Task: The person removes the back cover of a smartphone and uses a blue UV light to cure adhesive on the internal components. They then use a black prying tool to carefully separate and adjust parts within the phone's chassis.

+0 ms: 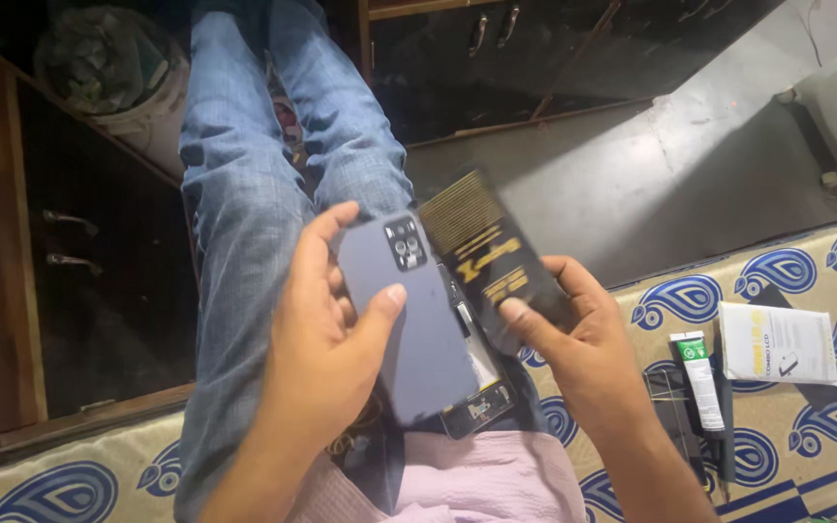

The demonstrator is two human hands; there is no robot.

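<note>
Over my lap, my left hand [326, 344] grips a grey-blue phone back cover [417, 320] with a camera cluster at its top, thumb pressed on its face. Under the cover lies the opened phone body [481, 402], its insides showing along the lower right edge. My right hand [578, 334] holds a black packet with gold print [491, 257], tilted against the phone's right side, thumb on the packet's lower end.
I sit on a mattress with a blue paisley pattern [816, 426]. On it to my right lie a white box [777, 341], a white tube with a green cap [701, 380] and a dark tool. Wooden cabinets stand left and ahead; a basket [113, 63] sits upper left.
</note>
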